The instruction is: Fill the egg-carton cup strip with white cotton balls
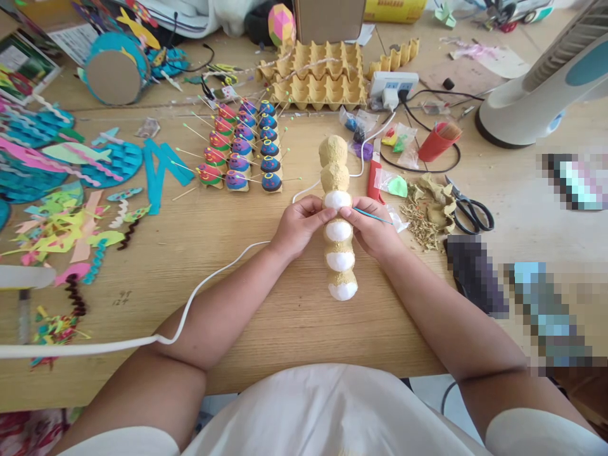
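A: Where does the egg-carton strip (339, 232) lie?
B: Right between the left hand (298, 227) and the right hand (379, 232), over the counter (280, 316), in front of the torso.
A: Which way does its long axis run?
B: Away from the body, the far end leaning slightly left. Two bare cups sit at that far end; the four nearer ones have white on them.
A: Is one hand nearer?
B: Neither, clearly. Both are closed on the strip from opposite sides, thumbs almost meeting below the third cup from the far end. The right also holds a thin blue tool (375, 216), pointing off to the right.
A: Touching the counter?
B: I can't tell.
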Tool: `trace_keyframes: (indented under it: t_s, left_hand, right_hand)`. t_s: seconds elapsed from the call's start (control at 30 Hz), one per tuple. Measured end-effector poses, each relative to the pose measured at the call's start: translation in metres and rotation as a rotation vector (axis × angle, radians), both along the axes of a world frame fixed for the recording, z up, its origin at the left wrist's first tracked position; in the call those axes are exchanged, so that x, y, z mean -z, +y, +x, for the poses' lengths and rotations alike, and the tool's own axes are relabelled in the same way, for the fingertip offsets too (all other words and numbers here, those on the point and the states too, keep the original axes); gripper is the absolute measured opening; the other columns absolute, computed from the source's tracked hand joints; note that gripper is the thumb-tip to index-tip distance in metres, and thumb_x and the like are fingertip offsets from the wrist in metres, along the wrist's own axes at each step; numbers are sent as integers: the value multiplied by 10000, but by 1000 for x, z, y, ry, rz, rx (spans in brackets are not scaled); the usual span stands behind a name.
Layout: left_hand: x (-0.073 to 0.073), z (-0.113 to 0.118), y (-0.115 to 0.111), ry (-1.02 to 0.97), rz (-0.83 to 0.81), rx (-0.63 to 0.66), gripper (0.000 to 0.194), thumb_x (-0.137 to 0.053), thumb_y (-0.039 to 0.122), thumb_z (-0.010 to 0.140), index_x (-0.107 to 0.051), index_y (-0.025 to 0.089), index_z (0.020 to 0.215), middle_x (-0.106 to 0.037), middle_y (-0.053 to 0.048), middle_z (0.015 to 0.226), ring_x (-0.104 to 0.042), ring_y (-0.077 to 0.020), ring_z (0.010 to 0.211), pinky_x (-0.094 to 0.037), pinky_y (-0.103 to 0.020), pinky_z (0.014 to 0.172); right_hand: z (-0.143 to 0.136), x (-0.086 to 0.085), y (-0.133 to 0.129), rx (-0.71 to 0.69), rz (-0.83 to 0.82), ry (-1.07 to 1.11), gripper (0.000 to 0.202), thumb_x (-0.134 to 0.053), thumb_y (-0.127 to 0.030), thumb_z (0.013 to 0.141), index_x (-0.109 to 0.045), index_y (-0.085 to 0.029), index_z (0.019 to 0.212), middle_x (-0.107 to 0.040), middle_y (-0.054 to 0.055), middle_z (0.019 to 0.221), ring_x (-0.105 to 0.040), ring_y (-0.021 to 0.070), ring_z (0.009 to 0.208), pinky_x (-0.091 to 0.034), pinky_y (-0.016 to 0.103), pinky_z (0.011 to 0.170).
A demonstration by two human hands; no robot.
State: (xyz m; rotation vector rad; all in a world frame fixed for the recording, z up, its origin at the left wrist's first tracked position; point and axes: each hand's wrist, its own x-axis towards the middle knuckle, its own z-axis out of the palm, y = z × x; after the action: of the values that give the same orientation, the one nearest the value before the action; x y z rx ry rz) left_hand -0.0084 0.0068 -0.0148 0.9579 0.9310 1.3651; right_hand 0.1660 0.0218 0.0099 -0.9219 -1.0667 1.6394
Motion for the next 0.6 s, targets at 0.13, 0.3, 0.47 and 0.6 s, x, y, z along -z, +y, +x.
trace_keyframes:
  t_s: [0.13,0.3,0.47,0.6]
  left_hand:
    - [2,0,0,17,3,4,480,-1045,589,705,-788,186,752,-710,17,762,-610,-120,764,-482,-271,786]
    - [4,-2,2,-44,9,80,468,-1047,594,706,-815,196,793,-733,8,809,-643,-130,822,-507,-270,842]
    - [1,0,1,-37,-16,37,468,-1039,595,719,-792,199,757,-716,10,792,-629,-128,801,-508,-270,825]
    - [-1,1,0,-6,-30,7,507,-1052,604,683,-766,187,717,-679,20,737,-585,-117,742,-475,-269,753]
  right_hand:
    - [1,-2,2,-19,-38,8,496,-1109,-507,552,-770,-221,774,-764,-20,777,-641,131,724,-551,294,733]
    - [0,-3,2,-16,-90,83,525,-1115,-528,535,-735,-220,724,-729,-39,718,-628,112,665,-557,286,694]
    - [2,-5,3,-62,-134,102,546,-1128,-529,508,-751,-226,762,-746,-44,721,-656,118,668,-585,283,687]
    - [6,-5,6,-143,-193,102,536,-1135,-492,506,-808,-208,822,-817,-3,800,-734,138,747,-616,285,744]
